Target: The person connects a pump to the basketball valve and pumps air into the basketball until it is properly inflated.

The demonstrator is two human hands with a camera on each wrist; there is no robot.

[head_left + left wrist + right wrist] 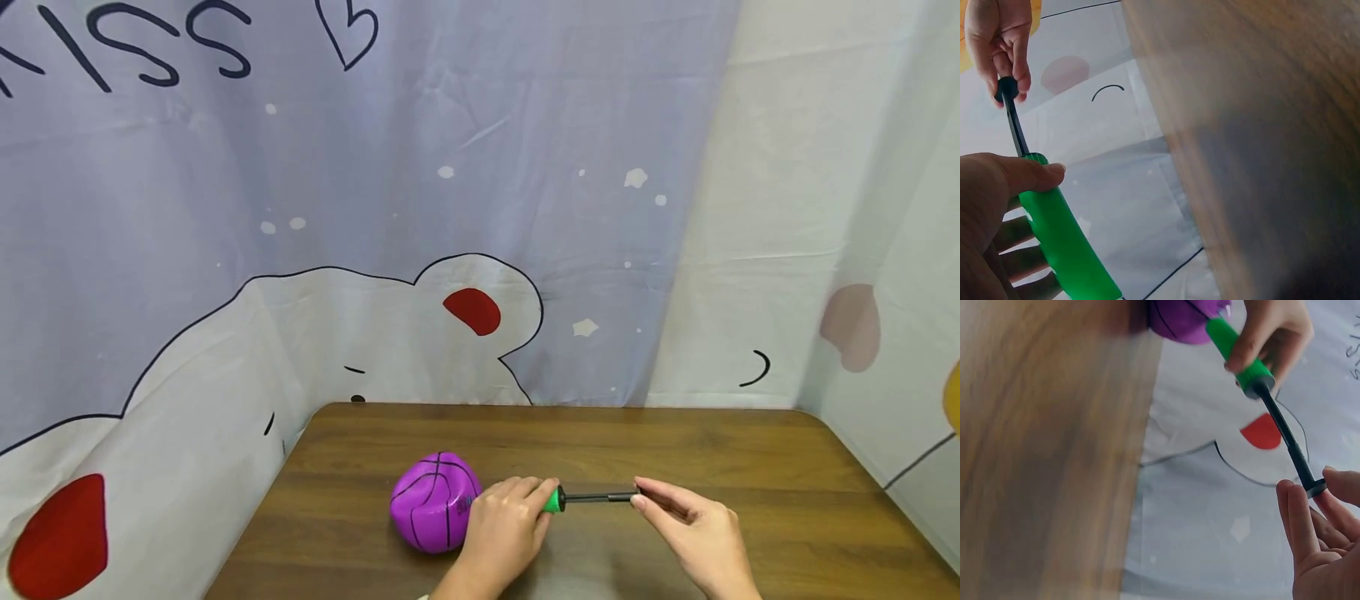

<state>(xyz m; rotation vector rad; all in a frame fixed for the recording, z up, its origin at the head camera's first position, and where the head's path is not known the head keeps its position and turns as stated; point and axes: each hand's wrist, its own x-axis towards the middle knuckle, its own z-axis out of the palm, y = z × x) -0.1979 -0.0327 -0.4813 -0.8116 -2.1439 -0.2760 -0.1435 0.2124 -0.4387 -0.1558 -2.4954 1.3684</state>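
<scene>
A green hand pump (pixel 1069 244) with a black rod (pixel 597 497) is held level between both hands. My left hand (pixel 510 525) grips the green barrel, thumb along its near side. At the rod's outer end, my right hand (pixel 697 533) pinches the black end cap (pixel 1316 487) between thumb and fingers. The rod is drawn out of the barrel. Left of the left hand sits a purple ball (pixel 429 510) with black basketball lines, its outline somewhat lumpy. In the right wrist view the barrel's far end overlaps the ball (pixel 1179 322), where a small pale piece shows.
The brown wooden table (pixel 360 442) lies beneath the hands, with rounded back corners. Behind it hangs a printed curtain (pixel 450 217) with white bear shapes and red patches, continuing along the left and right sides close to the table's edges.
</scene>
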